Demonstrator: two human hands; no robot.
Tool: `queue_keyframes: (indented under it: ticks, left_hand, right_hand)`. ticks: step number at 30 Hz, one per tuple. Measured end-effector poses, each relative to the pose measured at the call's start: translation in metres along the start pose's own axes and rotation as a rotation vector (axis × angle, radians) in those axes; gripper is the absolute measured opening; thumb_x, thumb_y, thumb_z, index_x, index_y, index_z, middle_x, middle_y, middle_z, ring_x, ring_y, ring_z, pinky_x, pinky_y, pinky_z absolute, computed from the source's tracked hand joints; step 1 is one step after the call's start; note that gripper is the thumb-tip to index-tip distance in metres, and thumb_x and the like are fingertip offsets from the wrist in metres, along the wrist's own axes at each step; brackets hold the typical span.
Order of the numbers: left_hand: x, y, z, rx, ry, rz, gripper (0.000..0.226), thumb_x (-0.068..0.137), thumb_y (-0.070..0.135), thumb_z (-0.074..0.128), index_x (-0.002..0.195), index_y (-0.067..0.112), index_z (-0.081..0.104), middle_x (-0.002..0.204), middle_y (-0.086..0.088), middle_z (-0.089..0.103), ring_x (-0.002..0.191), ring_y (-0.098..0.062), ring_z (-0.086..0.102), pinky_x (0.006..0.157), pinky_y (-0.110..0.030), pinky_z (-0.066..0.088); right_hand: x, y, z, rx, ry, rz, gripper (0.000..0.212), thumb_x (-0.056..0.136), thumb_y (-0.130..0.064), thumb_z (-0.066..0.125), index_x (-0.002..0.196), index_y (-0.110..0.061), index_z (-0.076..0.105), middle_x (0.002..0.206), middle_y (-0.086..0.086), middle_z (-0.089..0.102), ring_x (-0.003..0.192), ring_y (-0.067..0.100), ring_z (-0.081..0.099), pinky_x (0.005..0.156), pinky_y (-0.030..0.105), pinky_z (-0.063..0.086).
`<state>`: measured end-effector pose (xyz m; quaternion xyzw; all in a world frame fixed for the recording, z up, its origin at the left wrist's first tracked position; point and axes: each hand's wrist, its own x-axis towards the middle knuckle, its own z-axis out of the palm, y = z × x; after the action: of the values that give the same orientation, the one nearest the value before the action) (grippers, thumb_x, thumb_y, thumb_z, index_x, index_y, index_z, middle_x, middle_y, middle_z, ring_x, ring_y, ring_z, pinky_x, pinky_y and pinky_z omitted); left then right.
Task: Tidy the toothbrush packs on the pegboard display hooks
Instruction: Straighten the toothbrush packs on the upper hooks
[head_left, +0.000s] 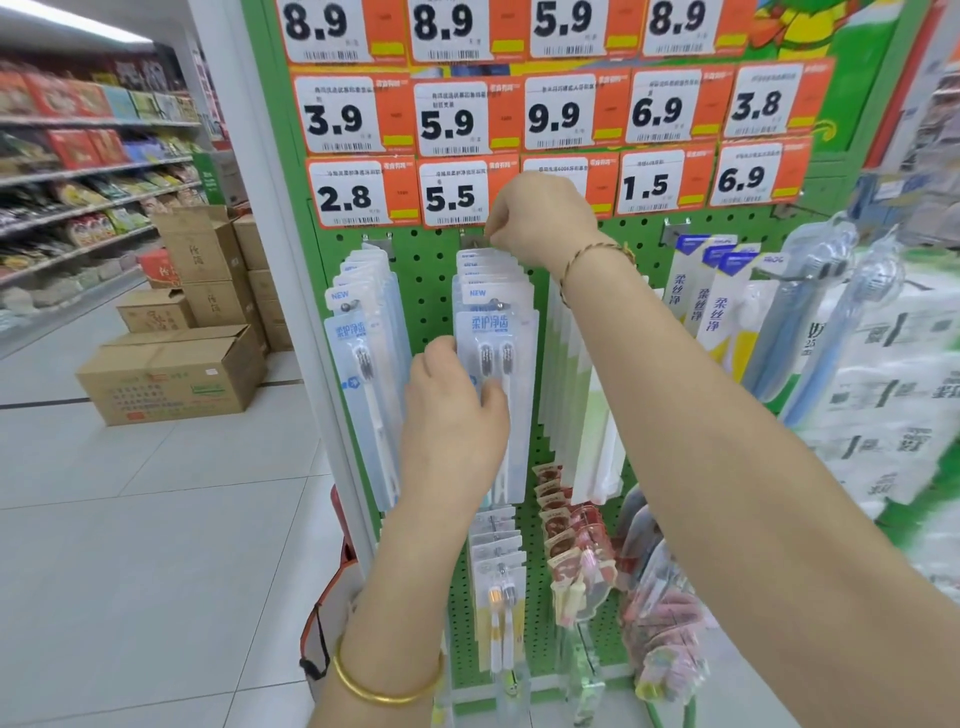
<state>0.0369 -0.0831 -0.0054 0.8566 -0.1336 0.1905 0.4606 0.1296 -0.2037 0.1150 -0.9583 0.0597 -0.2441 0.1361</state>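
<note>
Left hand (457, 410) grips the front toothbrush pack (496, 395); right hand (540, 218) pinches at the hook (475, 240) on the green pegboard (431, 280).

Green pegboard (431, 280) holds hanging toothbrush packs (519, 364) below price tags (353, 195).

The toothbrush packs (496, 364) are clear glossy plastic over printed card, on a dull grey metal hook (470, 242) in a matt green perforated pegboard (431, 270), beneath smooth paper price tags (358, 195), near matt brown cardboard boxes (171, 374) on glossy floor tiles (156, 519).
</note>
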Motion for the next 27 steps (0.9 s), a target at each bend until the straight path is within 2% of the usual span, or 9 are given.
queue_keyframes:
  ticks: [3, 6, 9, 14, 17, 19, 23, 25, 27]
  left_hand:
    - [-0.003, 0.004, -0.001, 0.052, 0.036, 0.03, 0.042, 0.091, 0.02, 0.055, 0.13, 0.009, 0.042, 0.119, -0.007, 0.05, 0.107, -0.024, 0.049, 0.088, -0.041, 0.046]
    - [-0.007, 0.01, -0.003, 0.076, 0.05, 0.051, 0.055, 0.093, 0.02, 0.054, 0.141, 0.01, 0.031, 0.132, -0.007, 0.041, 0.121, -0.021, 0.039, 0.096, -0.027, 0.036]
    - [-0.01, 0.014, -0.002, 0.08, 0.05, 0.069, 0.063, 0.094, 0.02, 0.052, 0.147, 0.01, 0.019, 0.144, -0.007, 0.03, 0.131, -0.017, 0.029, 0.094, -0.016, 0.021]
    - [-0.014, 0.016, 0.0, 0.075, 0.05, 0.102, 0.068, 0.095, 0.021, 0.051, 0.149, 0.008, 0.012, 0.151, -0.007, 0.019, 0.138, -0.016, 0.018, 0.096, -0.012, 0.011]
    - [-0.016, 0.017, 0.001, 0.076, 0.08, 0.119, 0.069, 0.095, 0.019, 0.052, 0.149, 0.008, 0.012, 0.152, -0.007, 0.017, 0.14, -0.017, 0.016, 0.099, -0.012, 0.009]
    - [-0.018, 0.018, 0.002, 0.074, 0.097, 0.129, 0.068, 0.094, 0.018, 0.052, 0.149, 0.008, 0.012, 0.153, -0.008, 0.016, 0.141, -0.019, 0.015, 0.104, -0.014, 0.01]
    - [-0.022, 0.017, 0.004, 0.063, 0.145, 0.157, 0.067, 0.093, 0.014, 0.052, 0.149, 0.006, 0.015, 0.153, -0.009, 0.015, 0.142, -0.019, 0.012, 0.106, -0.014, 0.006]
    - [-0.027, 0.016, 0.007, 0.054, 0.195, 0.175, 0.065, 0.092, 0.01, 0.054, 0.147, 0.004, 0.021, 0.152, -0.011, 0.018, 0.14, -0.02, 0.015, 0.106, -0.012, 0.006]
    - [-0.032, 0.016, 0.011, 0.036, 0.244, 0.181, 0.062, 0.089, 0.006, 0.057, 0.144, 0.003, 0.028, 0.149, -0.012, 0.023, 0.137, -0.022, 0.019, 0.105, -0.011, 0.008]
  right_hand:
    - [0.003, 0.001, 0.002, 0.019, -0.04, 0.003, 0.021, 0.085, -0.011, 0.06, 0.103, -0.016, 0.069, 0.108, 0.006, 0.067, 0.102, 0.028, 0.059, 0.088, 0.042, 0.052]
    - [0.004, 0.0, 0.002, 0.04, -0.067, 0.016, 0.02, 0.084, -0.008, 0.061, 0.101, -0.014, 0.069, 0.104, 0.006, 0.068, 0.097, 0.027, 0.061, 0.087, 0.041, 0.053]
    - [0.003, -0.001, 0.0, 0.052, -0.096, 0.021, 0.019, 0.083, -0.007, 0.06, 0.1, -0.012, 0.069, 0.102, 0.005, 0.068, 0.093, 0.026, 0.063, 0.086, 0.04, 0.054]
    - [-0.001, 0.003, -0.002, 0.045, -0.042, 0.038, 0.016, 0.085, -0.003, 0.054, 0.091, -0.012, 0.066, 0.096, 0.005, 0.065, 0.089, 0.027, 0.061, 0.078, 0.036, 0.053]
    - [-0.005, 0.006, -0.001, 0.013, -0.002, 0.046, 0.017, 0.086, -0.002, 0.053, 0.075, -0.015, 0.056, 0.086, 0.005, 0.057, 0.082, 0.027, 0.055, 0.07, 0.033, 0.045]
    - [-0.008, 0.009, -0.001, 0.006, 0.034, 0.052, 0.019, 0.086, -0.001, 0.052, 0.072, -0.014, 0.053, 0.079, 0.005, 0.053, 0.08, 0.027, 0.051, 0.068, 0.032, 0.042]
    - [-0.019, 0.015, -0.004, -0.016, 0.108, 0.051, 0.036, 0.085, 0.005, 0.049, 0.057, -0.014, 0.035, 0.059, 0.003, 0.035, 0.075, 0.027, 0.043, 0.063, 0.031, 0.037]
    - [-0.025, 0.016, -0.006, -0.003, 0.151, 0.039, 0.029, 0.084, 0.007, 0.048, 0.06, -0.009, 0.044, 0.061, 0.006, 0.044, 0.076, 0.029, 0.048, 0.062, 0.032, 0.04]
    - [-0.032, 0.018, -0.007, 0.014, 0.207, 0.022, 0.019, 0.085, 0.007, 0.049, 0.083, -0.005, 0.063, 0.085, 0.011, 0.063, 0.092, 0.031, 0.057, 0.071, 0.035, 0.05]
